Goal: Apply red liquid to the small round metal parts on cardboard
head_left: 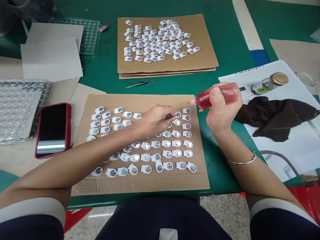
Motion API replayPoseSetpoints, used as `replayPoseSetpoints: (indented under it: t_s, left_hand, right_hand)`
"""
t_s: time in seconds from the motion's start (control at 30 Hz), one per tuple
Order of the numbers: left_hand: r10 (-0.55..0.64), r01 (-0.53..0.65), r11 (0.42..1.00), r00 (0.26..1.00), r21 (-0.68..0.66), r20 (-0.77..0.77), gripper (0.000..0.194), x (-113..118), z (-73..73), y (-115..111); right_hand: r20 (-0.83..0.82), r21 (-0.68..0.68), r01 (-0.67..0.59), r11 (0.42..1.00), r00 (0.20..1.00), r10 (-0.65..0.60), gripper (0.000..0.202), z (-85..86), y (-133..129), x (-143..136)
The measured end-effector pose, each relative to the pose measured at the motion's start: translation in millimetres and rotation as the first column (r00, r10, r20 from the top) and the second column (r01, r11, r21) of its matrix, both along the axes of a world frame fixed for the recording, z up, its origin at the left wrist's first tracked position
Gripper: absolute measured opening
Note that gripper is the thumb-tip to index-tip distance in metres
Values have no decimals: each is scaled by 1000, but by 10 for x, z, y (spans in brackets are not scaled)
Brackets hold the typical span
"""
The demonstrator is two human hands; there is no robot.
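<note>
My left hand (158, 120) is closed on metal tweezers (163, 119), their tips beside a small white piece (177, 115) near the upper right of the front cardboard (140, 183). That cardboard holds rows of small white tabbed pieces with round metallic centres. In my right hand (222, 115), a bottle of red liquid (220, 95) is gripped sideways. Its thin needle tip points left, just above the cardboard's top right edge, close to the right-hand column of pieces.
Behind lies a cardboard stack (200, 60) bearing many similar pieces, with black tweezers (140, 84) before it. At left are a red-cased phone (53, 130) and clear trays (42, 110). At right, a dark cloth (277, 115) and a capped jar (270, 83) rest on printed paper (287, 160).
</note>
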State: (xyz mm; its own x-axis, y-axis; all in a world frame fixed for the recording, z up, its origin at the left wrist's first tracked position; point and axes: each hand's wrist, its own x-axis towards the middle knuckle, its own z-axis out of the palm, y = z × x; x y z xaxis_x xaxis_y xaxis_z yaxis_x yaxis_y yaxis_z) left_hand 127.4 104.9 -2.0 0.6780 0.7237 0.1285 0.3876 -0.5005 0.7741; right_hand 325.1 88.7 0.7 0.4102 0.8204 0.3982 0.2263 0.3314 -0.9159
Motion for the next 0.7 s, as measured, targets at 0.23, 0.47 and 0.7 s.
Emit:
replayPoseSetpoints:
  t_s: [0.23, 0.47, 0.7]
  left_hand:
    - [-20, 21, 999, 1000, 46, -13, 13, 23, -14, 8]
    - [-12, 13, 998, 999, 54, -34, 14, 36, -42, 11]
    - [-85, 92, 985, 995, 142, -55, 12, 38, -32, 21]
  right_hand:
    - [-19, -18, 13, 1000, 1000, -14, 29, -10, -5, 45]
    - [-42, -21, -2, 1000, 999, 1, 30, 30, -22, 24]
    - [-53, -18, 12, 1000, 999, -13, 27, -32, -25, 23]
